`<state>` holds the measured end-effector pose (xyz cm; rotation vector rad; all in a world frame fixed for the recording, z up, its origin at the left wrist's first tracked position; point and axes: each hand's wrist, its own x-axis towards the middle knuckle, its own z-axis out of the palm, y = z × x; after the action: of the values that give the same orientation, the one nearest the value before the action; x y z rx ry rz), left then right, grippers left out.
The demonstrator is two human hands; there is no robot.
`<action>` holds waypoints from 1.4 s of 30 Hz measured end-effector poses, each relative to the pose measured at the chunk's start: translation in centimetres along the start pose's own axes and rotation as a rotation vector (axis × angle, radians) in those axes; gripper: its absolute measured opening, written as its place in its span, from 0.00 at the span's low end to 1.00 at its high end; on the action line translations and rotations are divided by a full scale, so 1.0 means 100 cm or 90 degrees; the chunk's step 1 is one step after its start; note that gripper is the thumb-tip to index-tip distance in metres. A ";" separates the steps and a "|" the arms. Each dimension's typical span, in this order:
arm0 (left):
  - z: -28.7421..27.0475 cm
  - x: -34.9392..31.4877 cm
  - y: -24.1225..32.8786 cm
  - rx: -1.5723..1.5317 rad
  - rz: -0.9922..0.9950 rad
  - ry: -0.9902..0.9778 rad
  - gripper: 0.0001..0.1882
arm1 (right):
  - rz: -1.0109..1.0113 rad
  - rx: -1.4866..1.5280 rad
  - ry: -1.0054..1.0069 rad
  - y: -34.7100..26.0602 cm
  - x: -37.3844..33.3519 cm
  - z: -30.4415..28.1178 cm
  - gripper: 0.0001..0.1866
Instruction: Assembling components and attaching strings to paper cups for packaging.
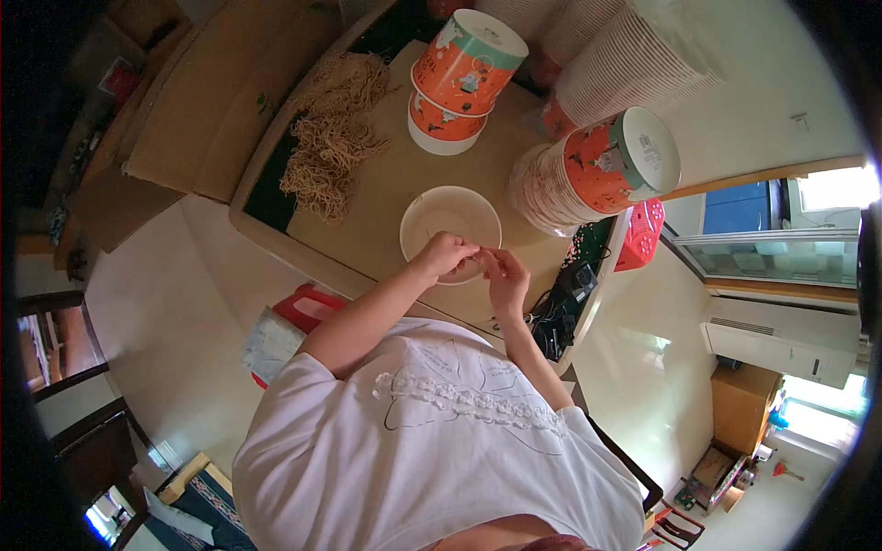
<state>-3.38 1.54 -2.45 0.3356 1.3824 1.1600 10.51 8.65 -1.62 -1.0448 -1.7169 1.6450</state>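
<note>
My left hand (pixel 447 254) and my right hand (pixel 506 277) meet over the near part of a round white bowl (pixel 439 213). Both are closed, with thumbs and fingers pinched and the fingertips almost touching. Whatever sits between them is too small to make out. Behind the bowl stand orange paper tubs (pixel 467 78) with a green band, one stacked upside down on another. Left of these lies a tangled heap of tan strings (pixel 335 129). A nested stack of orange and white tubs (pixel 597 170) lies tilted to the right of the bowl.
Tall stacks of white tubs (pixel 634 64) fill the table's far right. Black cords and an adapter (pixel 577 278) lie by the right edge, next to a red plastic basket (pixel 640 237). Cardboard boxes (pixel 207 101) stand beyond the left edge. A red stool (pixel 308 308) is below, near my left elbow.
</note>
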 end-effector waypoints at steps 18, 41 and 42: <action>-0.011 -0.005 0.000 0.127 0.185 0.070 0.04 | -0.139 -0.147 -0.091 -0.012 -0.009 -0.002 0.13; -0.008 -0.020 0.008 0.295 0.248 0.105 0.06 | -0.089 -0.201 -0.103 -0.014 0.002 0.008 0.04; -0.008 -0.021 0.008 0.383 0.320 0.120 0.06 | -0.087 -0.200 -0.103 -0.018 0.001 0.009 0.04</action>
<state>-4.04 -0.06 -0.80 1.0726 1.8676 1.1684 9.43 8.33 0.08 -0.9264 -2.1563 1.4379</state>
